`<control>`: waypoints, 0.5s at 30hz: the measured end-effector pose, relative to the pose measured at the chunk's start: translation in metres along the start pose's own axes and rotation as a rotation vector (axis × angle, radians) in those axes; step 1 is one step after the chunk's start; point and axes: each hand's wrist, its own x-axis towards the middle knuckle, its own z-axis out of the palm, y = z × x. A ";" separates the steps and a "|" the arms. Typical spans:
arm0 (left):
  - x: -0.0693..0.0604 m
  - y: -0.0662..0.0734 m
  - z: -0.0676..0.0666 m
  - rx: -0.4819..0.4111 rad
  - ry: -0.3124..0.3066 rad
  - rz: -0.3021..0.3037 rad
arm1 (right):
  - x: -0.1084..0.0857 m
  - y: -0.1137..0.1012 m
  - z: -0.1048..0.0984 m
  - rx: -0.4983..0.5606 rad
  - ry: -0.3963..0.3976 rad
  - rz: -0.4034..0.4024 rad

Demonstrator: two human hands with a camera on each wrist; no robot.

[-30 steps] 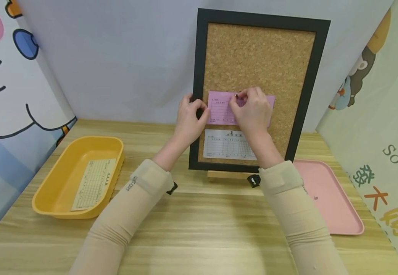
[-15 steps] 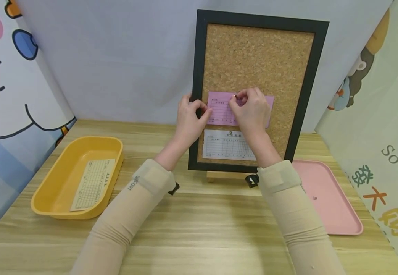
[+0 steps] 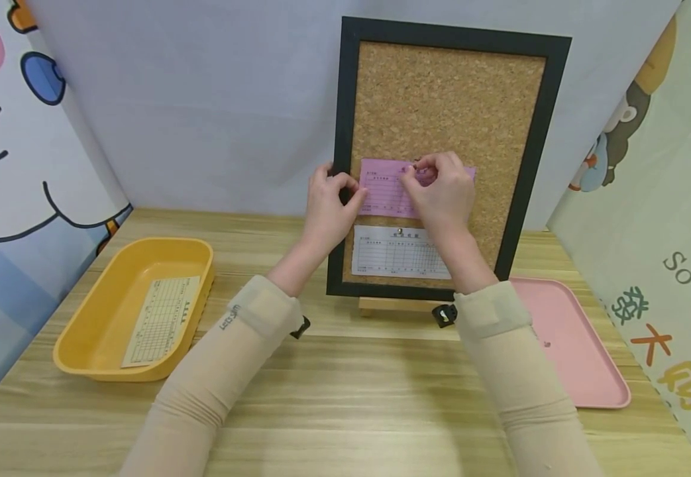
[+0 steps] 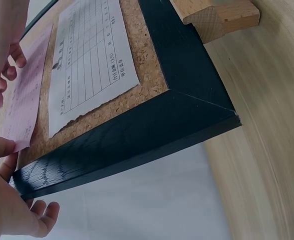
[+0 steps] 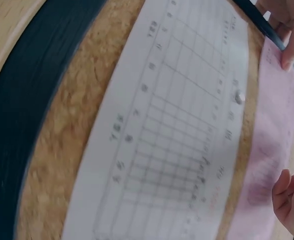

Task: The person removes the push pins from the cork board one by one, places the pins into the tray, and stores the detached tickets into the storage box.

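A pink printed slip (image 3: 381,189) lies across the middle of the cork board (image 3: 446,99). My left hand (image 3: 331,211) is at its left edge, thumb and finger pinching that edge in the left wrist view, other fingers (image 4: 47,216) beside the black frame. At the slip's top middle, my right hand (image 3: 445,197) pinches a small pin (image 3: 413,167) between thumb and index finger; in the right wrist view a thin tip shows at the fingers. Below hangs a white printed slip (image 3: 381,252), held by a silver pin (image 3: 400,231). The right hand hides the pink slip's right part.
The black-framed board stands on a wooden easel (image 3: 393,304). At left, a yellow tray (image 3: 83,331) holds a pale yellow slip (image 3: 163,318). A pink tray (image 3: 578,344) with a small dark item (image 3: 547,344) lies right, partly behind my right sleeve.
My right hand has shifted slightly to the right along the pink slip's top, the pin still in its fingertips. The left hand has stayed at the slip's left edge.
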 end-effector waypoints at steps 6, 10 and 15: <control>-0.001 0.004 -0.008 -0.007 0.002 -0.006 | 0.001 0.002 -0.018 0.088 0.033 -0.040; -0.001 0.007 -0.015 0.000 0.000 0.007 | 0.002 0.003 -0.030 0.099 0.032 -0.055; -0.002 0.008 -0.023 -0.012 -0.004 0.015 | 0.003 0.004 -0.048 0.051 -0.002 -0.056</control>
